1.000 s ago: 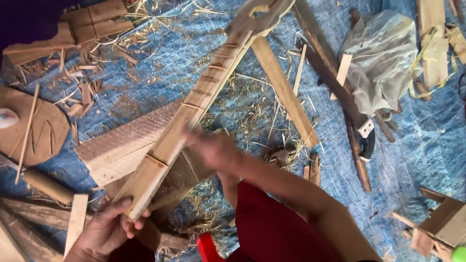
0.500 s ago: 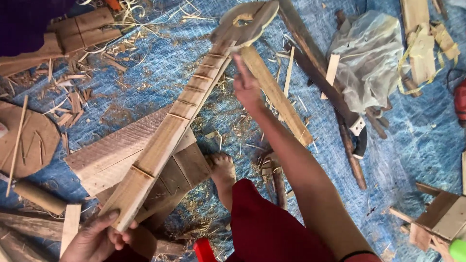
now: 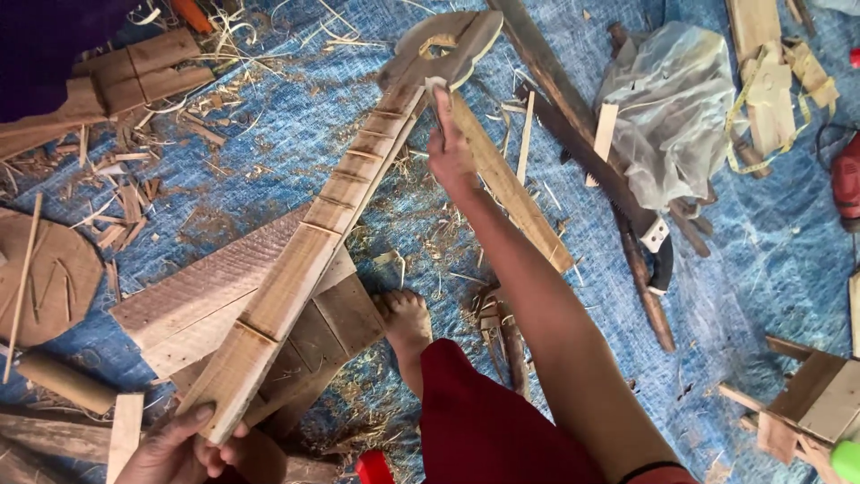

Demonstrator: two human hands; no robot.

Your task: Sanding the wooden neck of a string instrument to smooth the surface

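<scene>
A long wooden instrument neck (image 3: pixel 331 215) with cut fret slots lies slanted over a stack of boards (image 3: pixel 193 300), its carved headstock (image 3: pixel 448 45) at the top. My left hand (image 3: pixel 175 448) grips the neck's lower end. My right hand (image 3: pixel 451 152) is stretched out to the neck's upper right edge, just below the headstock. Its fingers are closed on a small pale piece (image 3: pixel 438 88) pressed against the wood. My bare foot (image 3: pixel 408 323) rests beside the boards.
A blue tarp (image 3: pixel 269 116) strewn with shavings covers the ground. A plank (image 3: pixel 515 193) and a hand saw (image 3: pixel 609 193) lie right of the neck, with a plastic bag (image 3: pixel 672 108) beyond. A round wooden disc (image 3: pixel 45 278) sits left, a red power tool (image 3: pixel 847 179) far right.
My right hand has slid up along the neck's edge from near its middle to just below the headstock. My left hand has kept its hold on the lower end.
</scene>
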